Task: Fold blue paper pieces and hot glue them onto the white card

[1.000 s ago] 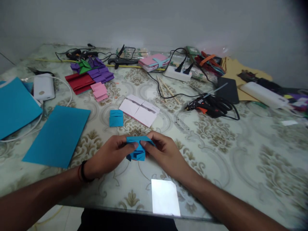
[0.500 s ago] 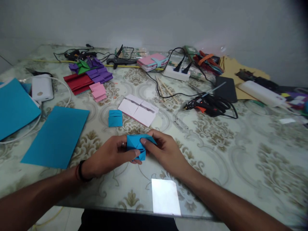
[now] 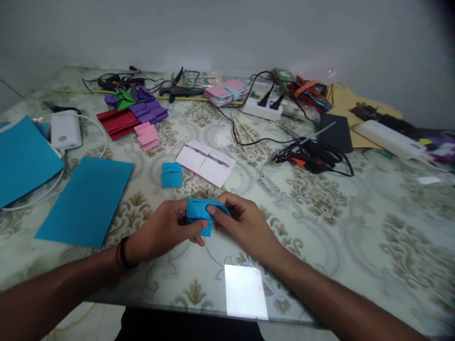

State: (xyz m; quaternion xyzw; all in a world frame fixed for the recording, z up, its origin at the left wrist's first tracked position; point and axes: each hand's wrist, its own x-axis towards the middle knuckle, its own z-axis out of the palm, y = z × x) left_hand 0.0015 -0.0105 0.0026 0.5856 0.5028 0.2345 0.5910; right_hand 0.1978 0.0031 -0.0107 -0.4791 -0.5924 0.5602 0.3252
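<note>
A small piece of folded blue paper point(image 3: 198, 208) is held just above the table between both hands. My left hand point(image 3: 170, 227) pinches its left and lower side, the thumb lying across the front. On the right, my right hand point(image 3: 241, 222) grips the upper edge with its thumb pressed on the paper. Fingers behind the paper are mostly hidden. Just beyond the left hand lies a small folded blue square point(image 3: 172, 175). Beside it is a folded white paper point(image 3: 206, 163) with dark bands and a red underside.
Blue sheets point(image 3: 87, 201) lie at left near a white power bank point(image 3: 66, 130). Red folded paper point(image 3: 117, 124), purple pieces point(image 3: 149, 111) and a pink piece point(image 3: 146, 136) sit farther back. A glue gun point(image 3: 295, 151), power strip point(image 3: 261, 109) and clear ruler point(image 3: 268, 182) are toward the right.
The lower part of the held blue paper has been folded or pressed flatter under my left thumb. Both hands stay in nearly the same place; the view has shifted slightly.
</note>
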